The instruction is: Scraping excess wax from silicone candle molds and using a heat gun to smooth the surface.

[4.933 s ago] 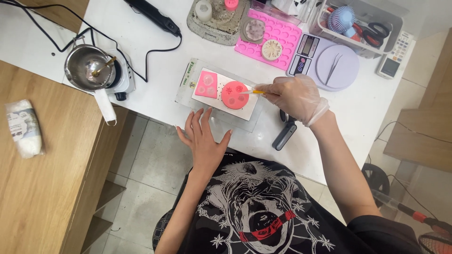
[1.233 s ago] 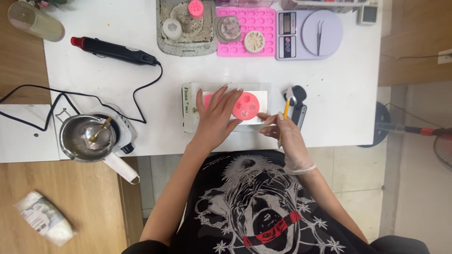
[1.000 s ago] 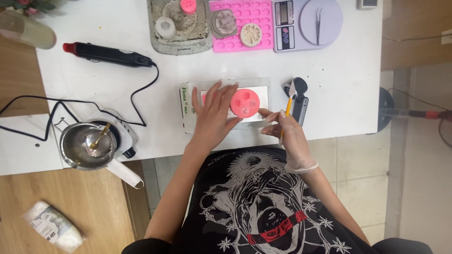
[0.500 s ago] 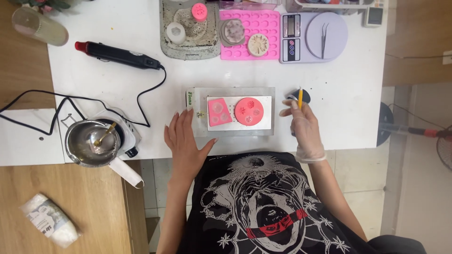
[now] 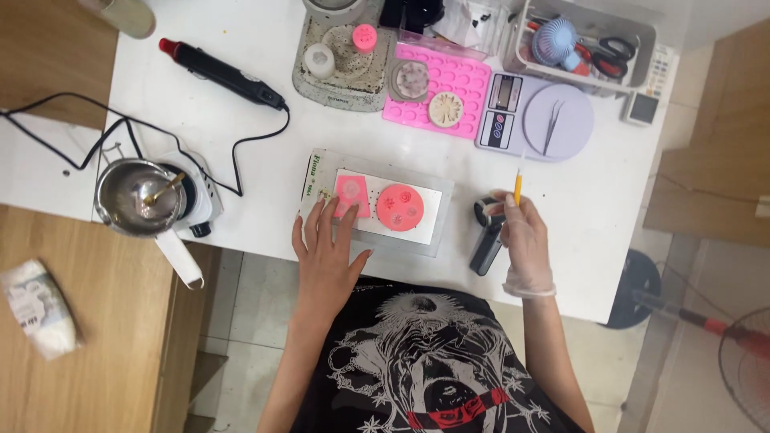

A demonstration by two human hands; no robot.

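Resting flat and open, the left hand (image 5: 327, 258) touches the pink mould (image 5: 351, 196); the gloved right hand (image 5: 523, 240), farther right, grips a yellow stick (image 5: 518, 186) upright.

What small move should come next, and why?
Probably bring the right hand with its yellow stick back over the round red mould: the stick points away from it, while the left hand already steadies the tray.
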